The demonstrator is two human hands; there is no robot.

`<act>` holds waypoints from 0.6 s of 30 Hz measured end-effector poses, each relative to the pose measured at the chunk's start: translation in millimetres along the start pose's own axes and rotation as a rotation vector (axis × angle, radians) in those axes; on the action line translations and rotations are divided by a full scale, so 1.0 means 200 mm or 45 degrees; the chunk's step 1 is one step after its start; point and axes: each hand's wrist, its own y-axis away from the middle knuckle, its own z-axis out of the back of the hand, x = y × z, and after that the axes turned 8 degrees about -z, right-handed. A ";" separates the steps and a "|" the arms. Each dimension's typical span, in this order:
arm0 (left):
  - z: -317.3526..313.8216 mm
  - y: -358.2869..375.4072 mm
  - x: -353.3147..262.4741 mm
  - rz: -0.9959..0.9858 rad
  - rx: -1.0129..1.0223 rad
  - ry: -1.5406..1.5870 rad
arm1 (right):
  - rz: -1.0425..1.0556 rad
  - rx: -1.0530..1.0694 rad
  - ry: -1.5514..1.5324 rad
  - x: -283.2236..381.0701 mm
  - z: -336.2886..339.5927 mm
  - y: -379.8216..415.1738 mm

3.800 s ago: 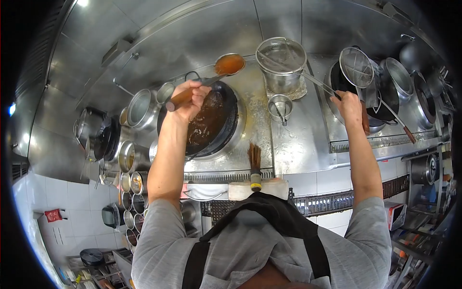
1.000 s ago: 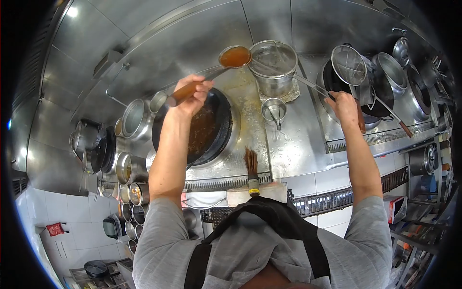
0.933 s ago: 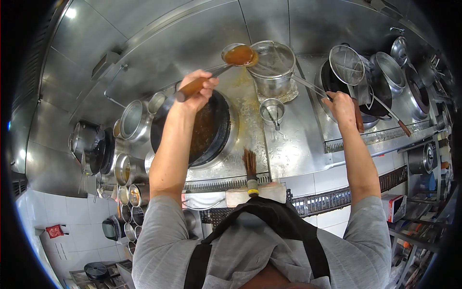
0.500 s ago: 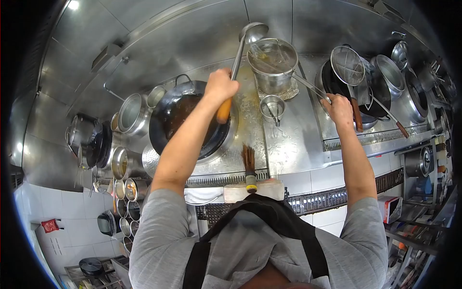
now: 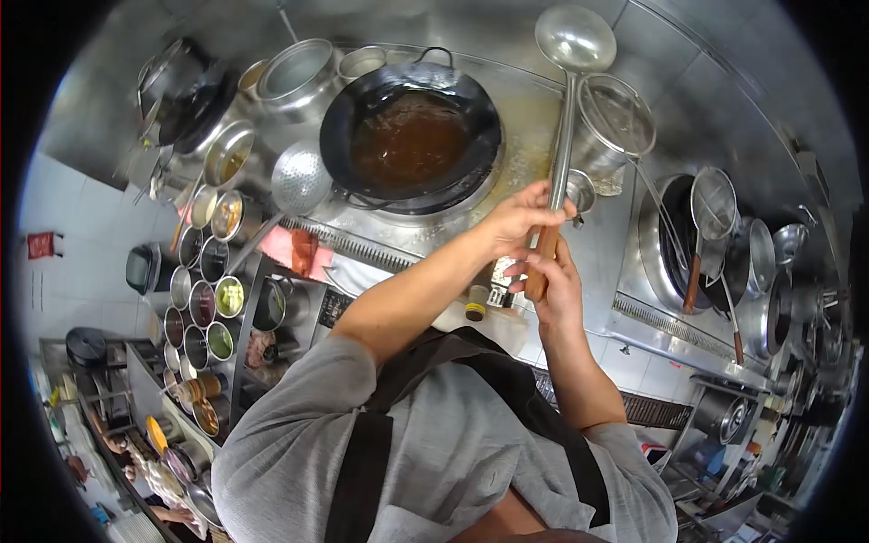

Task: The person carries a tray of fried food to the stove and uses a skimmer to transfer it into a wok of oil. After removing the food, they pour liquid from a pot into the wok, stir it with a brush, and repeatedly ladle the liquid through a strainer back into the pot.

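A long ladle [image 5: 575, 41] stands upright in front of me, its bowl at the far end and its wooden handle [image 5: 538, 282] toward my body. My left hand [image 5: 523, 220] grips the metal shaft just above the wood. Around the wooden handle curl the fingers of my right hand [image 5: 559, 288], just below the left. To the left, a black wok [image 5: 337, 145] holds brown liquid. Beyond my hands a round mesh strainer [image 5: 617, 113] rests on a pot, its handle sloping down right. A small metal cup [image 5: 580, 192] sits beside the ladle shaft.
A perforated skimmer [image 5: 301, 177] lies left of the wok. Several small containers of ingredients [image 5: 230, 297] stand at lower left. A brush [image 5: 476, 305] is near the counter edge. At right are another strainer [image 5: 714, 204] and several pans. A steel pot [image 5: 294, 72] stands at back left.
My right hand has let go of the strainer handle and come to the ladle handle. The ladle has moved right, away from over the strainer's left edge. My view has turned left.
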 end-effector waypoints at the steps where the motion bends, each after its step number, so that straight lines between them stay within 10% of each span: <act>1: 0.06 0.04 -0.03 0.129 0.073 -0.234 | -0.008 0.009 0.010 -0.02 -0.01 -0.02; 6: 0.39 0.31 -0.16 0.010 0.160 -1.297 | 0.117 -0.159 0.663 -0.15 0.12 -0.24; 11: 1.14 0.84 -0.50 -0.429 -0.641 -1.778 | 0.522 -0.432 1.931 -0.22 0.11 -0.35; 16: 1.85 1.37 -0.70 0.343 -1.273 -2.489 | 0.553 -0.286 2.204 -0.30 -0.10 -0.42; 18: 2.02 1.45 -0.70 0.484 -1.074 -2.047 | -0.164 -0.217 1.579 -0.24 -0.34 -0.34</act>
